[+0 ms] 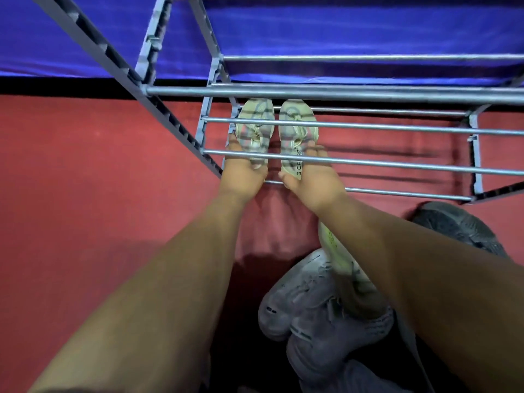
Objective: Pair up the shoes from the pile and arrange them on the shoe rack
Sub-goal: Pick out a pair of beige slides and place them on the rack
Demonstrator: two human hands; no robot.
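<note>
A pair of pale knit sneakers lies side by side on a low shelf of the grey metal shoe rack [368, 165], toes pointing away. My left hand [242, 171] holds the heel of the left sneaker [255, 129]. My right hand [313, 177] grips the heel of the right sneaker [296, 129]. Rack bars cross in front of both hands and shoes. Near my right forearm lies the pile: grey sneakers [306, 304], a pale sneaker with a yellow-green stripe [337, 251] and a dark grey shoe [459, 228].
The rack stands on a red floor [85, 194] against a blue wall [340, 29]. Its slanted left side frame [119, 66] runs close to my left hand. The low shelf stretches to the right of the pair with nothing on it.
</note>
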